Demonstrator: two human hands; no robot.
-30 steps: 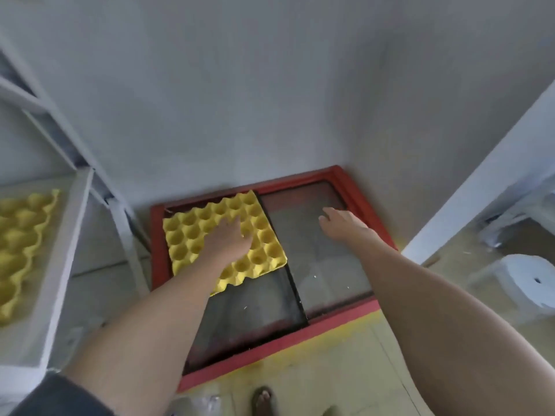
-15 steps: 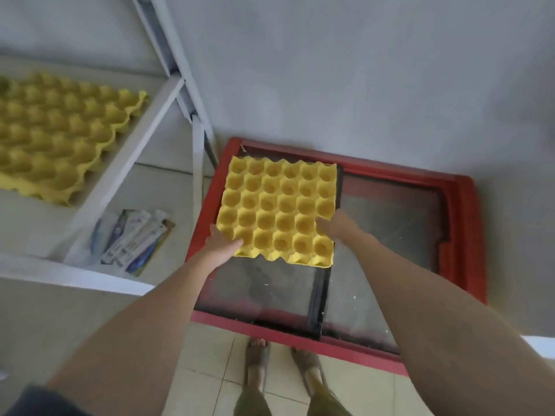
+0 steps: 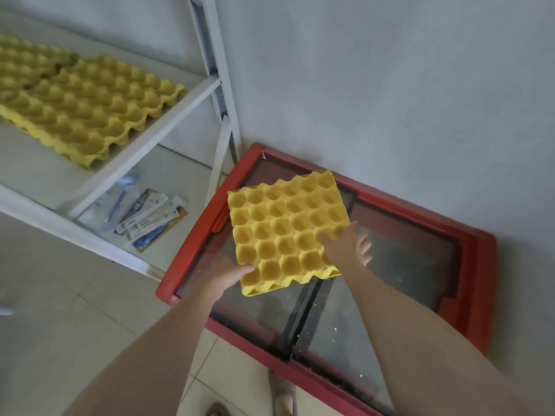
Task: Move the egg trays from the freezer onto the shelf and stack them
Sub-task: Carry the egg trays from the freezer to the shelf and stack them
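Held tray: a yellow egg tray [image 3: 285, 229] is hanging in the air above the left part of the freezer [image 3: 477, 283], cups facing up, its near corner dipping a little toward the person.

Left hand: the left hand [image 3: 228, 273] is gripping the tray's near-left corner, thumb lying over the rim, the other fingers hidden beneath.

Right hand: the right hand [image 3: 345, 246] is clasping the tray's right edge, thumb resting on top among the cups, fingers spreading loosely below and past the edge (their tips are showing against the glass).

Freezer: a low red-framed chest with dark sliding glass lids [image 3: 345, 322] is sitting against the grey wall [image 3: 390, 85]; pale crumbs are speckling the glass.

Shelf: a white metal shelf [image 3: 156, 127] is standing just left of the freezer, its upright post [image 3: 222, 94] rising between the held tray and the shelf surface.

Trays on shelf: a stack of yellow egg trays [image 3: 96, 106] is lying on the shelf near its front rail; a second yellow tray [image 3: 27, 61] is lying behind it, partly cut off by the frame edge.

Lower level: a loose pile of printed packets [image 3: 150, 219] is lying on the tier below, near the freezer's corner.

Floor: pale tiles [image 3: 60, 325] are running under both arms; the person's feet [image 3: 283, 406] are showing at the bottom edge, close to the freezer's front.
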